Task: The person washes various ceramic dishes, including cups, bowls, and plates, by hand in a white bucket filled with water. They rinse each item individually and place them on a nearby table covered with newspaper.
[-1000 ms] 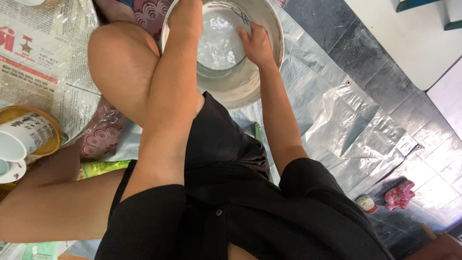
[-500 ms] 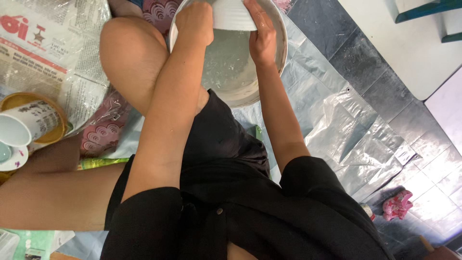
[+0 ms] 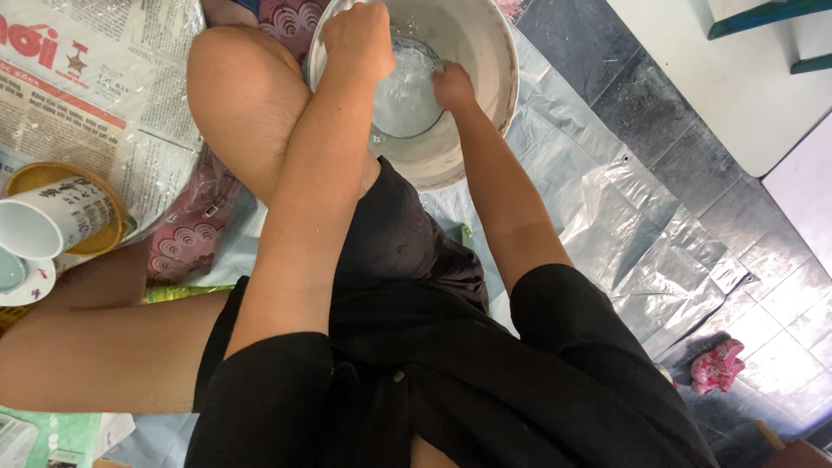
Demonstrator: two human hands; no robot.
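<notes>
Both hands are down in the big white bucket [image 3: 485,104] between the knees: the left hand [image 3: 360,39] is curled into a fist on the rim of a clear bowl [image 3: 407,91] inside, the right hand [image 3: 452,87] pinches its far edge. Wet grip, so it could slip and slosh onto the newspaper [image 3: 95,113] and cup [image 3: 52,225]. Half a second ago the bowl was lifted higher.

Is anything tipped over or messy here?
Yes: a white printed cup lies on its side in a round yellow tray, left of the knee. Both hands are inside the big white basin; no spill shows on the plastic sheet.
</notes>
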